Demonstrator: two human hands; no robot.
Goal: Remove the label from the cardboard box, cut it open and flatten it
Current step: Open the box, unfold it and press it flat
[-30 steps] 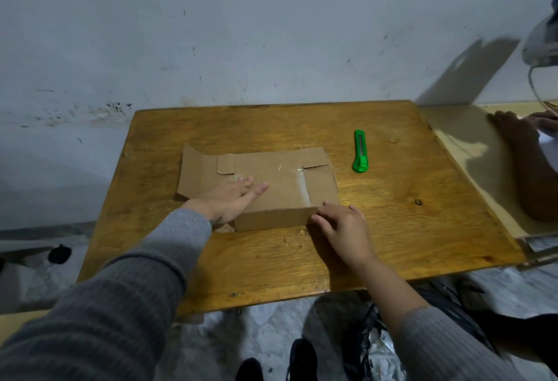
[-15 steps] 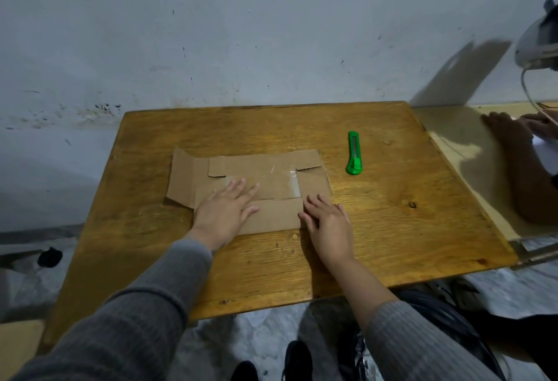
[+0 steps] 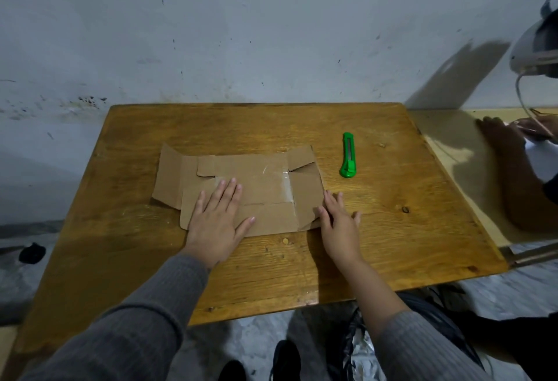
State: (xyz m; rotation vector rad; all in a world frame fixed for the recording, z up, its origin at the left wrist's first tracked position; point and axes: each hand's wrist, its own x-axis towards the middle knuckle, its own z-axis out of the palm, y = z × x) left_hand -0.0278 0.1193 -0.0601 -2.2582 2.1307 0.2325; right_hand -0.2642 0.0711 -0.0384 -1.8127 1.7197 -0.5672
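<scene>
The brown cardboard box (image 3: 265, 187) lies spread out nearly flat on the wooden table (image 3: 392, 229), with flaps out to the left and right and a strip of clear tape near its right fold. My left hand (image 3: 219, 217) presses flat on its near left part, fingers straight. My right hand (image 3: 338, 220) lies flat at the box's right near corner, fingers touching the cardboard edge. A green utility knife (image 3: 348, 155) rests on the table to the right of the box, apart from both hands.
Another person's arm and hand (image 3: 510, 169) rest on a lighter table (image 3: 447, 151) adjoining on the right, with white paper there. A grey stained wall stands behind the table. My shoes and a crumpled bag show on the floor below the near edge.
The near side panel that stood up a second ago now lies flat. My left hand slid toward the near left of the box; my right hand opened flat at the right corner.
</scene>
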